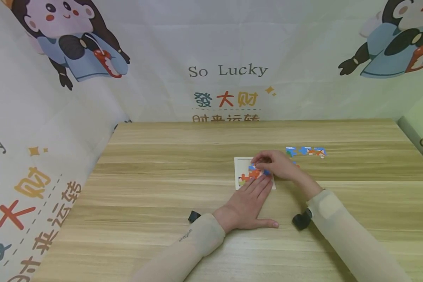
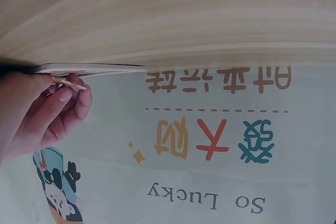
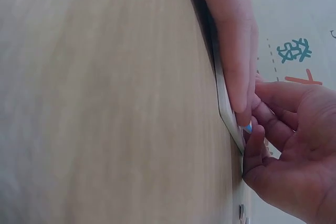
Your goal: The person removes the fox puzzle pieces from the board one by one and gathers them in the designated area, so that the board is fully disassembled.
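A small white-framed jigsaw tray [image 1: 237, 172] lies on the table, partly filled with orange, blue and green pieces [image 1: 250, 174]. Across its near right part rests my left hand [image 1: 244, 203], fingers straight and together, thumb spread out to the right. My right hand [image 1: 278, 163] is over the tray's right side with curled fingers. Between its thumb and fingers it pinches a puzzle piece [image 2: 73, 83], seen edge-on in the left wrist view. In the right wrist view, a bit of blue shows at the fingertips of my right hand [image 3: 294, 140]. The hands hide much of the picture.
Beyond my right hand lie loose puzzle pieces, a blue-green one [image 1: 290, 151] and a joined strip with a fox face [image 1: 313, 151]. Another piece is mostly covered by that hand. A printed cloth [image 1: 229, 47] stands behind the wooden table [image 1: 155, 156].
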Available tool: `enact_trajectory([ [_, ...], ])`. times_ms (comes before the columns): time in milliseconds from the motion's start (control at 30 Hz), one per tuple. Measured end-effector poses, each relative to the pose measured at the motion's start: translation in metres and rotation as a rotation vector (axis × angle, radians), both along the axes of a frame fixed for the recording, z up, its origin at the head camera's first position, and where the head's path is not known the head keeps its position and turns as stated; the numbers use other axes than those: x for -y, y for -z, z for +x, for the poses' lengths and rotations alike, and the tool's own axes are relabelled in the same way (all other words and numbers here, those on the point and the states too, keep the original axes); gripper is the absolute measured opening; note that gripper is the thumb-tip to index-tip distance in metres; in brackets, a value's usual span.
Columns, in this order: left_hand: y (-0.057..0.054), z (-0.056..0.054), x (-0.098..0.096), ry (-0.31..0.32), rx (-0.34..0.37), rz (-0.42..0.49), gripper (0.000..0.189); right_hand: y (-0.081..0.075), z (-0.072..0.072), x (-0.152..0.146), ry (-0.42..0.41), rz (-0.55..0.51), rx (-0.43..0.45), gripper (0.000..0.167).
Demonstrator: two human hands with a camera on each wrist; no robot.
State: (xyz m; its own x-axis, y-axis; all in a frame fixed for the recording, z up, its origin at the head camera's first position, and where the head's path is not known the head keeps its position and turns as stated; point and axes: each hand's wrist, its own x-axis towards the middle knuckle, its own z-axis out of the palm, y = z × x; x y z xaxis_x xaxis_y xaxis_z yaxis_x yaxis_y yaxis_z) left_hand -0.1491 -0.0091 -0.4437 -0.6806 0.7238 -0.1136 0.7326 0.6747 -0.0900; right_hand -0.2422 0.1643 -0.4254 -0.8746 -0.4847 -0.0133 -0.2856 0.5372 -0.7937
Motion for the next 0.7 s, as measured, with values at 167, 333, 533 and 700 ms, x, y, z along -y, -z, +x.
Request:
enact_trajectory([
  [167, 0.0003, -0.0003, 0.0005, 0.005, 0.009, 0.032, 0.108, -0.0029, 0.0007, 0.0037, 0.028, 0.01, 0.029, 0.017],
  [333, -0.0001, -0.0024, -0.0005, 0.006, 0.003, 0.072, 0.11, -0.0045, -0.0004, 0.0077, 0.049, 0.04, 0.045, 0.014],
  [533, -0.0055, -0.002, -0.0037, -0.015, -0.006, 0.05, 0.107, -0.0054, -0.0023, 0.0095, 0.055, 0.054, 0.059, 0.015],
  [700, -0.0048, -0.0003, -0.0051, -0.025, -0.007, 0.043, 0.106, -0.0031, -0.0052, 0.0052, 0.051, 0.011, 0.088, 0.017],
])
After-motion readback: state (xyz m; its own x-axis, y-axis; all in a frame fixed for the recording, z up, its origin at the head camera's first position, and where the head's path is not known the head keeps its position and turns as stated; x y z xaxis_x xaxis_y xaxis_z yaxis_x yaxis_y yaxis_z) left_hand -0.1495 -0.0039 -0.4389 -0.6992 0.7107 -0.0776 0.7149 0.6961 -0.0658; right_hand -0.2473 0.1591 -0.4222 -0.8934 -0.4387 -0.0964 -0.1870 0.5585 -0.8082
